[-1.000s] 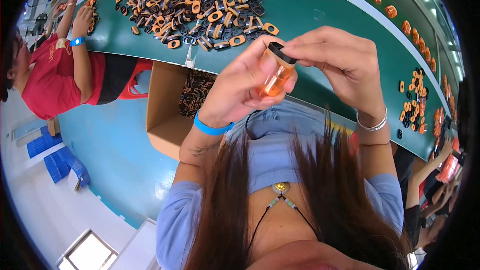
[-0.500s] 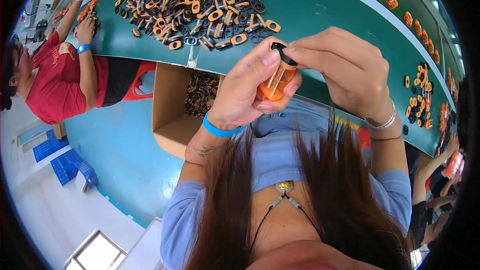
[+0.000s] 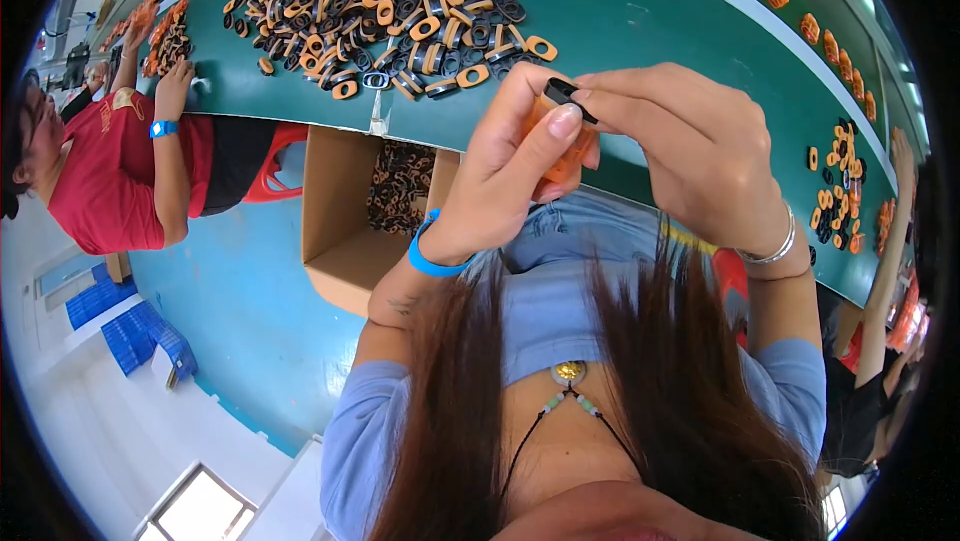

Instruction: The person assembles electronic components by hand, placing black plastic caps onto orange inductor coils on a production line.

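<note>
My left hand [image 3: 510, 166] is wrapped round an orange see-through plastic casing [image 3: 572, 159], its thumb pressed near the upper end. An oval black ring [image 3: 560, 90] sits on that end. From the other side, my right hand [image 3: 705, 151] pinches the black ring with thumb and fingertips; its other fingers are curled. Both hands are over the near edge of the green work table [image 3: 620, 26]. Most of the casing is hidden by my left fingers. Beyond my hands lies a large pile of black and tan oval ring parts [image 3: 390, 16].
An open cardboard box [image 3: 340, 266] with similar parts stands below the table edge. A co-worker in a red shirt [image 3: 115, 176] works at left. More loose parts [image 3: 835, 191] lie at right. Orange pieces [image 3: 808, 29] line the far strip. Another person's arm [image 3: 885, 251] reaches in at right.
My left hand has turned the casing and moved its thumb up to the black ring, covering more of the casing. My right hand still pinches the ring. At right another person's arm has reached farther over the table.
</note>
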Demonstrator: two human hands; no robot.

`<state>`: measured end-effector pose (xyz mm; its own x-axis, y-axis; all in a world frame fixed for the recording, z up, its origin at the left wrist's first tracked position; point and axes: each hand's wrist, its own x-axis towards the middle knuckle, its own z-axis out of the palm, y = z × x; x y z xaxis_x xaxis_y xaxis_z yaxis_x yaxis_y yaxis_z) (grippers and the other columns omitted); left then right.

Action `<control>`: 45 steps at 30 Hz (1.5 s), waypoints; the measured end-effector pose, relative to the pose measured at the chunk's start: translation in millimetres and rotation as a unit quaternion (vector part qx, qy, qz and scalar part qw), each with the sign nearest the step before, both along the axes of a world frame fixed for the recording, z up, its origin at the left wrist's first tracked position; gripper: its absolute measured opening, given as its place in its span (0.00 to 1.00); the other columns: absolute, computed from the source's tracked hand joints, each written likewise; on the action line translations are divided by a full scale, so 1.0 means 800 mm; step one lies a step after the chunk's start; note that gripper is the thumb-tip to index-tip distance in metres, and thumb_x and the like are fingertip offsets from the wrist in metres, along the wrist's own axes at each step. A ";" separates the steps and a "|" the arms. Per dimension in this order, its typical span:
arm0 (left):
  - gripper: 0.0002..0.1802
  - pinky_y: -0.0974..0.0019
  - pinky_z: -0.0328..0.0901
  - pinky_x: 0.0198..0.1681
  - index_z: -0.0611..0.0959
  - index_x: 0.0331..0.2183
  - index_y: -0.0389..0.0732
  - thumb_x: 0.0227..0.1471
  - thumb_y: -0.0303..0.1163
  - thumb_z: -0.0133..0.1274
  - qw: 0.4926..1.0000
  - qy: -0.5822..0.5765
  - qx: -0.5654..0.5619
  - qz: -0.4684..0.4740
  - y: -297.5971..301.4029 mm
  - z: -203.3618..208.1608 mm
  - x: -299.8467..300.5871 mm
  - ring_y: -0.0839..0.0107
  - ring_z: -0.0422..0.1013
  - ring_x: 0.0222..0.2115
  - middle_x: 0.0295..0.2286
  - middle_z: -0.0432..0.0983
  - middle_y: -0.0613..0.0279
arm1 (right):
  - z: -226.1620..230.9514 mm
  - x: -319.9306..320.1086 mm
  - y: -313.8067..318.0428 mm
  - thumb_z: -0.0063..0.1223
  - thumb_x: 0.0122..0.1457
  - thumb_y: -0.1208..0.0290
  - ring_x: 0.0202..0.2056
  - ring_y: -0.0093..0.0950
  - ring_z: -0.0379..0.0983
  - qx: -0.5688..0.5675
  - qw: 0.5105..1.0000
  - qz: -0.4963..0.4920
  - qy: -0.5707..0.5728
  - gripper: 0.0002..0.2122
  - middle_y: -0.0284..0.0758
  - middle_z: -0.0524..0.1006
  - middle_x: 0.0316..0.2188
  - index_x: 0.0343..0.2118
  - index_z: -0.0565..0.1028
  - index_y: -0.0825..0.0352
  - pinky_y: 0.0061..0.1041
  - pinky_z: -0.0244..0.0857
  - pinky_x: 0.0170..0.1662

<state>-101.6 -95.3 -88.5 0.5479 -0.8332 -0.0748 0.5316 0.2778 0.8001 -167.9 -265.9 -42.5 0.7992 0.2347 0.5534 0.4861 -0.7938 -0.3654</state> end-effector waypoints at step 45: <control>0.18 0.65 0.67 0.27 0.74 0.40 0.37 0.44 0.23 0.59 0.805 -0.519 0.193 0.213 -0.006 -0.030 -0.004 0.60 0.73 0.26 0.28 0.72 0.55 | -0.016 -0.004 -0.002 0.53 0.50 0.83 0.29 0.32 0.75 0.053 0.992 -0.052 0.097 0.07 0.39 0.77 0.31 0.34 0.75 0.72 0.25 0.69 0.31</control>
